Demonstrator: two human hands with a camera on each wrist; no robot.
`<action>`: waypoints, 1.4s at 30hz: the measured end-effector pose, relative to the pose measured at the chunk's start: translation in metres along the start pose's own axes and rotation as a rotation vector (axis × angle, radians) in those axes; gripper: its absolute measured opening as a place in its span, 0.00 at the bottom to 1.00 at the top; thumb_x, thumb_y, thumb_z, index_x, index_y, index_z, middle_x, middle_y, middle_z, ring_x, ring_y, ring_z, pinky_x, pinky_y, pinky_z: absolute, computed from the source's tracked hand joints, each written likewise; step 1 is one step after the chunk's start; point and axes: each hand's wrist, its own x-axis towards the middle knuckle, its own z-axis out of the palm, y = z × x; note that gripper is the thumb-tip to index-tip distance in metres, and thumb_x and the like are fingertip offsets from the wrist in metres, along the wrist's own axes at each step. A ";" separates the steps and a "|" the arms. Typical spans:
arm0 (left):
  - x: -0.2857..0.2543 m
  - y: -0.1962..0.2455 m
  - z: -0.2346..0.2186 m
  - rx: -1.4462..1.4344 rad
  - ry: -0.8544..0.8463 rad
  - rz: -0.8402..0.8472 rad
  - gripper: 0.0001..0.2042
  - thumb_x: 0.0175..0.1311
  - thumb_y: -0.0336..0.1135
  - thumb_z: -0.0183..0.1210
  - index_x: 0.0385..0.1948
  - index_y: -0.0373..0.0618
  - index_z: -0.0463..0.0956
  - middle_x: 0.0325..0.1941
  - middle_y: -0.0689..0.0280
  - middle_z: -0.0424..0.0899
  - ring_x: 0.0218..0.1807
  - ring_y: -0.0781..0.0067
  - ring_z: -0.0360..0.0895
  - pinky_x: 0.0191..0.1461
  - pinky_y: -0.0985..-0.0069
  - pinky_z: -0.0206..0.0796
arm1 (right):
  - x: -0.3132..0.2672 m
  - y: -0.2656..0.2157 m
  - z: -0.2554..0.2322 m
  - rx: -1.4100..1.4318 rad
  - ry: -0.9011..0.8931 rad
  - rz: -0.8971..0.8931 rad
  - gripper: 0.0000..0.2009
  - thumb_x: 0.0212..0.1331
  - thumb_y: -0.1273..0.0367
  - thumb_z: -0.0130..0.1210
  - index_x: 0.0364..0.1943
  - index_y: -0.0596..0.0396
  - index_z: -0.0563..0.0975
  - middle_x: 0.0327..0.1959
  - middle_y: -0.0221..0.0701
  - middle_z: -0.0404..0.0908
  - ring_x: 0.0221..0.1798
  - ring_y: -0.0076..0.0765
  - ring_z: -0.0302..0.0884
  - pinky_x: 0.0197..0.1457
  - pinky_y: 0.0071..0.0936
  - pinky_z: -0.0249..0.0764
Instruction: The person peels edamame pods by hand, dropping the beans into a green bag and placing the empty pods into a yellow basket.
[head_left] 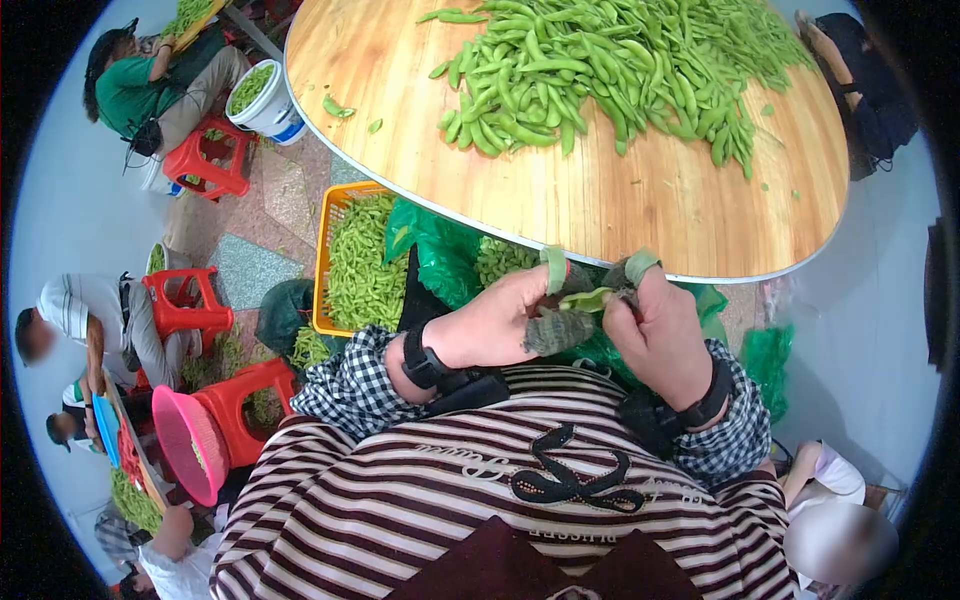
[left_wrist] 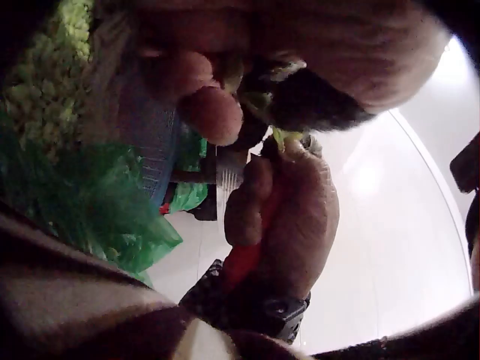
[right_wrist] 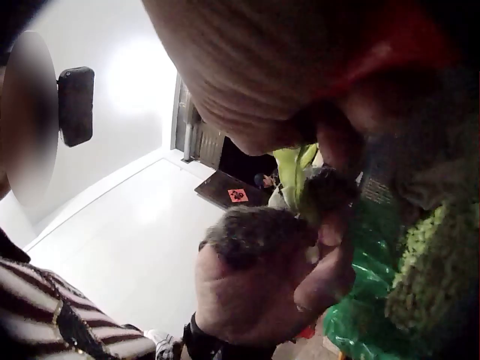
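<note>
A green soybean pod is between my two hands, just below the edge of a wooden tabletop. My left hand pinches one end of it, and its fingers wear dark grey-green covers. From the other side my right hand pinches the pod with thumb and finger, the thumb wrapped in light green. Close up in the right wrist view, the pod looks split along part of its length. Fingers hide most of it in the left wrist view. Ahead, a large pile of soybean pods covers much of the tabletop.
Below the table on the left stands a yellow crate filled with pods, beside green plastic bags. Red stools, a pink basket and a white bucket stand further left. Other people sit around.
</note>
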 end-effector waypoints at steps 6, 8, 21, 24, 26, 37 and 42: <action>0.002 0.025 -0.007 0.187 -0.072 -0.220 0.10 0.65 0.30 0.51 0.46 0.41 0.71 0.35 0.62 0.78 0.37 0.73 0.75 0.43 0.75 0.68 | -0.004 -0.002 -0.011 0.062 0.023 -0.004 0.07 0.54 0.72 0.53 0.34 0.60 0.69 0.19 0.47 0.73 0.25 0.55 0.75 0.26 0.38 0.70; -0.006 0.005 -0.015 0.388 -0.049 -0.184 0.11 0.65 0.31 0.52 0.48 0.41 0.71 0.36 0.62 0.79 0.39 0.70 0.77 0.45 0.75 0.69 | -0.006 -0.003 -0.027 -0.007 0.066 0.042 0.08 0.54 0.71 0.54 0.35 0.60 0.70 0.19 0.46 0.73 0.23 0.53 0.75 0.26 0.35 0.70; -0.011 0.045 -0.017 -0.180 0.123 -0.415 0.12 0.69 0.33 0.51 0.49 0.37 0.69 0.43 0.66 0.77 0.45 0.75 0.77 0.46 0.77 0.70 | 0.028 0.009 -0.056 -0.182 0.005 -0.166 0.11 0.56 0.66 0.56 0.40 0.56 0.73 0.21 0.38 0.76 0.21 0.40 0.76 0.26 0.30 0.70; -0.045 0.044 -0.044 -0.297 0.437 -0.202 0.19 0.75 0.41 0.38 0.47 0.33 0.70 0.49 0.60 0.78 0.53 0.69 0.74 0.62 0.73 0.61 | 0.085 0.047 -0.121 -0.269 0.321 0.195 0.13 0.58 0.62 0.52 0.33 0.60 0.71 0.20 0.47 0.74 0.27 0.56 0.76 0.29 0.42 0.71; -0.070 0.041 -0.071 0.049 0.590 -0.224 0.19 0.75 0.41 0.38 0.49 0.35 0.71 0.49 0.61 0.79 0.52 0.71 0.75 0.60 0.76 0.62 | 0.113 0.095 -0.156 -0.474 0.406 0.202 0.14 0.58 0.62 0.51 0.33 0.62 0.70 0.23 0.50 0.75 0.30 0.56 0.77 0.33 0.43 0.71; -0.137 0.041 -0.116 1.192 0.689 -0.394 0.22 0.55 0.25 0.57 0.55 0.35 0.67 0.54 0.51 0.73 0.56 0.51 0.71 0.59 0.68 0.63 | 0.095 0.067 -0.116 -0.383 0.147 0.063 0.11 0.55 0.70 0.53 0.36 0.63 0.68 0.27 0.52 0.74 0.33 0.57 0.74 0.34 0.41 0.70; -0.061 0.087 -0.069 0.898 0.429 -0.037 0.22 0.60 0.32 0.56 0.57 0.37 0.67 0.55 0.52 0.74 0.55 0.58 0.73 0.59 0.67 0.63 | 0.071 0.025 -0.095 -0.358 0.150 -0.302 0.13 0.53 0.73 0.56 0.44 0.59 0.72 0.30 0.35 0.75 0.27 0.35 0.72 0.32 0.27 0.69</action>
